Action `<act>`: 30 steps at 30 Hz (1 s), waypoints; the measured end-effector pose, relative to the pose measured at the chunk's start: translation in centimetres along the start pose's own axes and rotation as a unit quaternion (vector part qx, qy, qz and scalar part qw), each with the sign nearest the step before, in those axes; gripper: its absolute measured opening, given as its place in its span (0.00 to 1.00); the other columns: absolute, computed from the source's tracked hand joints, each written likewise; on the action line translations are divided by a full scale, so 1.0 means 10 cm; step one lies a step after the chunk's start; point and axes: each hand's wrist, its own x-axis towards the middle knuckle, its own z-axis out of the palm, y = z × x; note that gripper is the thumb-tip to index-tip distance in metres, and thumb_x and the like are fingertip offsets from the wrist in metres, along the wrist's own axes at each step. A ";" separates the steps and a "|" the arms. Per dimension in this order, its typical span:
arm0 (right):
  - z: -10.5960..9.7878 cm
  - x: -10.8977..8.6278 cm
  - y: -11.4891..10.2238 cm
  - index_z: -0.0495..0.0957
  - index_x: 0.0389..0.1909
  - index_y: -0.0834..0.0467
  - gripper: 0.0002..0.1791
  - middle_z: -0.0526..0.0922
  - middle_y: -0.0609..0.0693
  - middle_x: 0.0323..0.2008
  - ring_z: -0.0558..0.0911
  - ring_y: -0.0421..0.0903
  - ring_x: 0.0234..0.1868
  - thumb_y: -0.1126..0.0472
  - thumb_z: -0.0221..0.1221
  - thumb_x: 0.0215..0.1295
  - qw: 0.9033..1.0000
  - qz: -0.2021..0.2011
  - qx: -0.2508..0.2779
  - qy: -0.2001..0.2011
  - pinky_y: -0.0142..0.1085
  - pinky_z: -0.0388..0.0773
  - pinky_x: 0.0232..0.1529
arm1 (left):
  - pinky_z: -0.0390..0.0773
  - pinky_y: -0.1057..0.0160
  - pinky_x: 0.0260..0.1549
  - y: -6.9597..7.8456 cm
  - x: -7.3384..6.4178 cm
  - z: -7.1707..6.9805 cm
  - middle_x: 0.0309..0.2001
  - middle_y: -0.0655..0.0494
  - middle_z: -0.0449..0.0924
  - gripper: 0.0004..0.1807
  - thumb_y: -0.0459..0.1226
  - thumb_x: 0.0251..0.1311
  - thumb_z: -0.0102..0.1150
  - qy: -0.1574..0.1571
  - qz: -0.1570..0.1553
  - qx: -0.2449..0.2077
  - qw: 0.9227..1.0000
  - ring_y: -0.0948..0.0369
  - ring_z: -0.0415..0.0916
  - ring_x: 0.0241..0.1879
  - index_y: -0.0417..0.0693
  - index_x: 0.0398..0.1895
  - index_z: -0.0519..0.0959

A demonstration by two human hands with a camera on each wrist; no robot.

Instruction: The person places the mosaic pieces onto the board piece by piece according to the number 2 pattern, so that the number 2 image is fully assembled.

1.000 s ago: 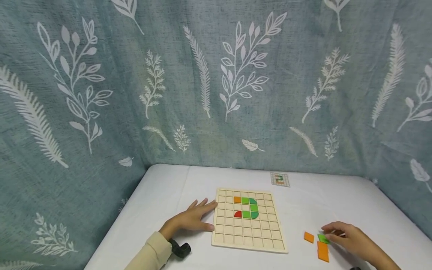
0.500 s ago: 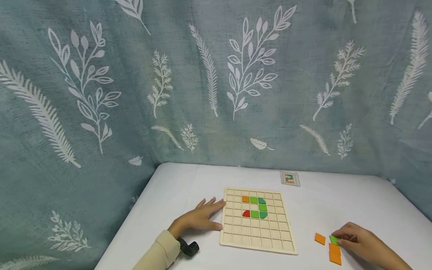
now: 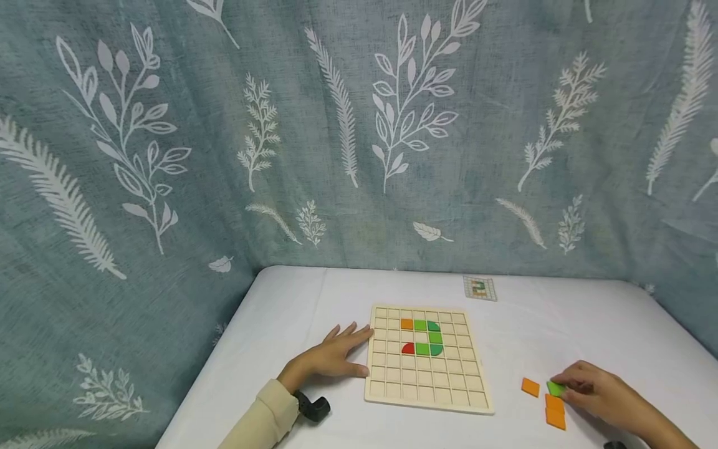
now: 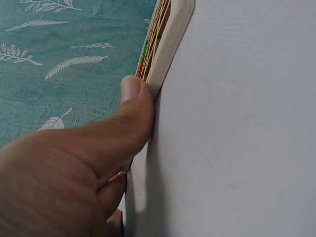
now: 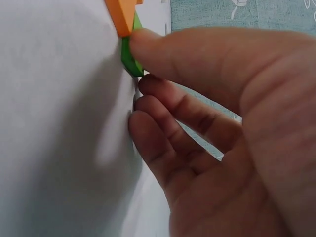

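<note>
My left hand (image 3: pixel 331 355) lies with fingers spread at the left edge of a wooden grid board (image 3: pixel 423 388). Its thumb touches the board's side (image 4: pixel 170 47) in the left wrist view. Set into the board are an orange square, a red rounded piece and several green pieces, forming a curve. Off to the right, my right hand (image 3: pixel 600 393) pinches a green tile (image 3: pixel 555 388) low at the white tabletop, thumb on its near side and fingers curled. In the right wrist view the thumb covers part of the green tile (image 5: pixel 129 59), and an orange tile (image 5: pixel 122 15) adjoins it.
One orange tile (image 3: pixel 530 386) lies left of the green one. Two more orange tiles (image 3: pixel 555 419) overlap just below it. A small pattern card (image 3: pixel 480 289) sits at the back of the table. Leaf-printed curtains (image 3: pixel 348 137) hang behind and beside the table.
My right fingers have come in from just above the green tile to pinch it between thumb and fingers. The left hand stays at the board. The head view has shifted slightly.
</note>
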 end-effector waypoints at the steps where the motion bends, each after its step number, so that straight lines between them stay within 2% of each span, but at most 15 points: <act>1: -0.01 -0.01 0.01 0.85 0.47 0.55 0.15 0.80 0.45 0.41 0.72 0.23 0.35 0.55 0.68 0.60 1.000 0.000 0.003 -0.002 0.27 0.80 0.37 | 0.31 0.44 0.79 0.01 0.00 0.00 0.80 0.56 0.51 0.50 0.60 0.59 0.63 0.001 0.001 0.002 1.000 0.52 0.39 0.81 0.54 0.80 0.53; 9: -0.03 -0.03 0.01 0.84 0.48 0.56 0.16 0.80 0.47 0.43 0.71 0.23 0.37 0.54 0.68 0.61 0.999 -0.040 0.020 0.003 0.26 0.80 0.38 | 0.32 0.43 0.78 0.03 -0.01 -0.03 0.80 0.56 0.53 0.49 0.58 0.59 0.65 0.006 -0.006 -0.008 1.000 0.51 0.40 0.81 0.53 0.79 0.55; 16: 0.01 -0.01 -0.02 0.84 0.46 0.57 0.14 0.79 0.45 0.38 0.70 0.26 0.33 0.57 0.69 0.60 1.000 -0.007 0.017 0.024 0.26 0.80 0.35 | 0.32 0.41 0.78 0.00 -0.01 0.02 0.80 0.55 0.52 0.49 0.58 0.58 0.65 0.010 0.002 -0.017 1.000 0.50 0.40 0.81 0.53 0.79 0.56; 19: 0.03 -0.01 -0.03 0.83 0.45 0.59 0.14 0.78 0.46 0.35 0.69 0.27 0.32 0.59 0.68 0.61 0.999 -0.012 0.016 0.039 0.27 0.80 0.34 | 0.33 0.40 0.78 0.00 -0.01 0.03 0.80 0.54 0.52 0.50 0.58 0.59 0.65 0.009 0.008 -0.020 1.000 0.49 0.40 0.81 0.51 0.79 0.55; 23: 0.04 0.02 -0.06 0.81 0.45 0.61 0.13 0.79 0.48 0.37 0.71 0.28 0.32 0.61 0.68 0.61 0.998 -0.011 0.033 0.059 0.28 0.80 0.33 | 0.33 0.40 0.78 0.00 -0.03 0.02 0.80 0.54 0.52 0.50 0.58 0.59 0.65 0.010 0.010 -0.014 1.000 0.48 0.41 0.81 0.50 0.79 0.55; 27: 0.05 0.03 -0.12 0.81 0.44 0.62 0.12 0.82 0.47 0.37 0.74 0.27 0.32 0.66 0.67 0.60 0.994 -0.029 0.054 0.093 0.28 0.81 0.33 | 0.33 0.40 0.78 -0.01 -0.03 0.04 0.80 0.54 0.52 0.50 0.59 0.59 0.64 0.009 0.014 -0.015 1.000 0.48 0.41 0.81 0.51 0.79 0.55; 30: 0.06 0.11 -0.24 0.81 0.46 0.62 0.13 0.82 0.43 0.36 0.75 0.27 0.32 0.67 0.67 0.60 0.989 -0.066 0.064 0.112 0.28 0.81 0.32 | 0.32 0.40 0.78 -0.02 -0.02 0.00 0.80 0.54 0.52 0.50 0.60 0.60 0.63 0.005 0.019 -0.014 1.000 0.48 0.40 0.81 0.51 0.80 0.54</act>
